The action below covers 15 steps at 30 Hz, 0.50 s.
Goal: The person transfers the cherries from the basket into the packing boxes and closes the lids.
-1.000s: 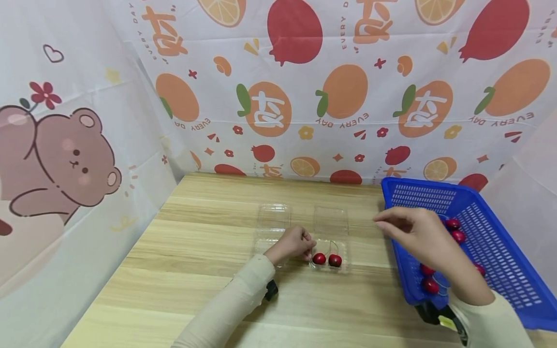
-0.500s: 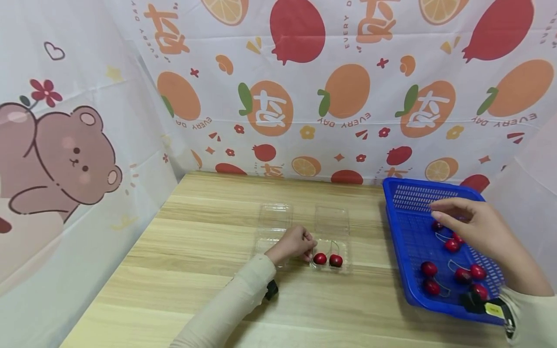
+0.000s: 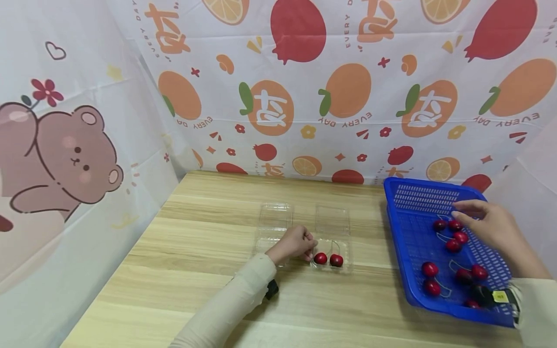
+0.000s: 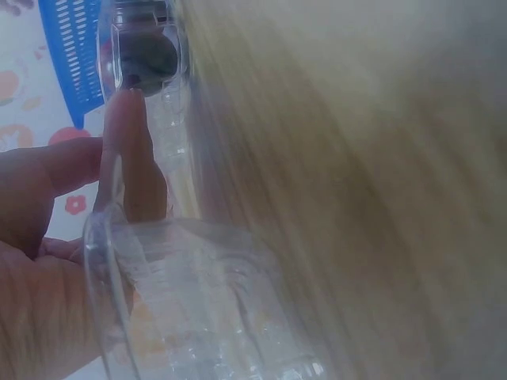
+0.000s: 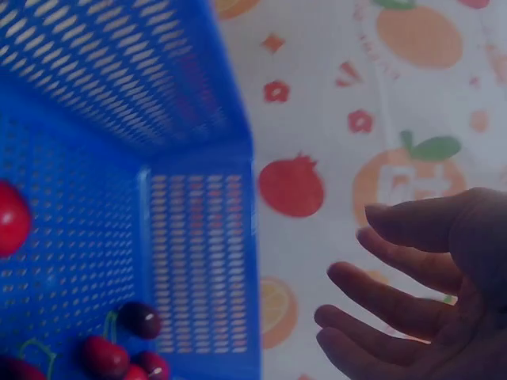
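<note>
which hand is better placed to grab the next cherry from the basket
Probably the right hand: it is empty and near the cherries in the blue basket, while the left hand is at a clear container.

cream sleeves (image 3: 232,296); black wrist mounts (image 3: 271,289), the right with yellow label (image 3: 499,296)

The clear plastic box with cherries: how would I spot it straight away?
On the wooden table, look left of the blue basket in the head view. The cherry clamshell lies open; unlike the neighbouring clamshell, it sits nearer the basket and shows two red cherries.
</note>
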Tool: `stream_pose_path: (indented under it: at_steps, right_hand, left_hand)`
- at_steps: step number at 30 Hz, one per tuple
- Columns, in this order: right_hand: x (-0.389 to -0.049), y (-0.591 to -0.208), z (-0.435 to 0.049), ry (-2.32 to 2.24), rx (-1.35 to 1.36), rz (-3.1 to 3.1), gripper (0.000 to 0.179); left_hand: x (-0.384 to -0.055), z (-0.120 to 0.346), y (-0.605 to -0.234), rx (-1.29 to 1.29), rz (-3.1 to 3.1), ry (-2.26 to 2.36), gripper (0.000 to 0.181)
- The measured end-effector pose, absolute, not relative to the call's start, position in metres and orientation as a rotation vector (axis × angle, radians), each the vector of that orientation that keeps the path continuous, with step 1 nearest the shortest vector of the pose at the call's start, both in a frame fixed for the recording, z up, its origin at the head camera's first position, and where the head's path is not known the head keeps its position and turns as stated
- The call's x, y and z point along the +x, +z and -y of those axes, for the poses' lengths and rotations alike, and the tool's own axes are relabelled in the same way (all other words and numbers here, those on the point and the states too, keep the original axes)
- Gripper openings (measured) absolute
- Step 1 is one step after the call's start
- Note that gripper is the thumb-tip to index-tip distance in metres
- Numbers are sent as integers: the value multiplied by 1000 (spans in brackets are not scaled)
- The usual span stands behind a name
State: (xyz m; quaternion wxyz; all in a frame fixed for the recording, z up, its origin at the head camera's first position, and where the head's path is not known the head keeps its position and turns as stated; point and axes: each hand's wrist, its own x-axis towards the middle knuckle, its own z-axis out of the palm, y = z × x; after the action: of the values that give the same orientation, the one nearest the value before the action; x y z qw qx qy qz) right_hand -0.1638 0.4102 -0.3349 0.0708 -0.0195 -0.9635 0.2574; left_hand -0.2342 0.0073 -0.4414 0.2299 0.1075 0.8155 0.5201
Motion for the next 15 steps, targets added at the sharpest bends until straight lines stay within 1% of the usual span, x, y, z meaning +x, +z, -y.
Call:
stream_pose_path:
  at_steps: [5,11,15]
  right_hand:
    - [-169,-345,-424,758,-133,2928,55]
    - [-174,-356,-437,758,-132,3005,59]
    - [-177,-362,-444,756,-150,3097,66]
  left_hand:
    - [-234,-9,-442,302,-2236,1441,10]
    - [-235,-11,-444,290,-2229,1455,9]
    - [-236,-12,-444,292,-2226,1460,9]
